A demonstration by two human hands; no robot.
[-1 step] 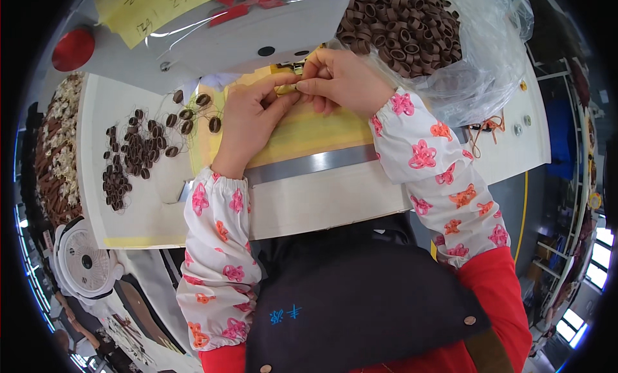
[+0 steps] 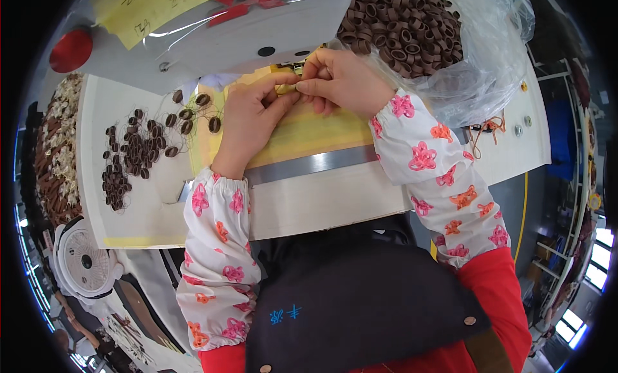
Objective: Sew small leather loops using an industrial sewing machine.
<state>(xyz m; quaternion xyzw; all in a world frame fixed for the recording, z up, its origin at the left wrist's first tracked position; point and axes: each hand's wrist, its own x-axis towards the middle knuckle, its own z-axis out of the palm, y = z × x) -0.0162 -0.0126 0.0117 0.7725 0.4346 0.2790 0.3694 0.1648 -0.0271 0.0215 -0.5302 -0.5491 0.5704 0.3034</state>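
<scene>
"Where are the hands?"

"Both are just on the wearer's side of the sewing machine [image 2: 212,58]. The left hand [image 2: 251,114] and right hand [image 2: 351,80] meet there, thumbs and forefingers bent together tip to tip. Whether anything is grasped between them I cannot tell; the fingers hide it."

"And under them?"

"A yellow covering [image 2: 325,133] spreads out in front of the sewing machine, with a shiny metal strip [image 2: 315,162] along its near edge, on the pale desk [image 2: 309,212]."

"Where are the brown loops?"

"In two lots. Left of the sewing machine lie scattered brown loops [image 2: 133,149], tangled with fine dark threads; a few sit close to the left hand. Right of the sewing machine is a heap of brown loops [image 2: 412,35], beside a clear plastic bag [image 2: 492,57] that is crumpled and open."

"Anything farther out?"

"A yellow paper note [image 2: 153,17] on top of the sewing machine, and a white fan [image 2: 86,260] well to its left, nearer the wearer."
</scene>
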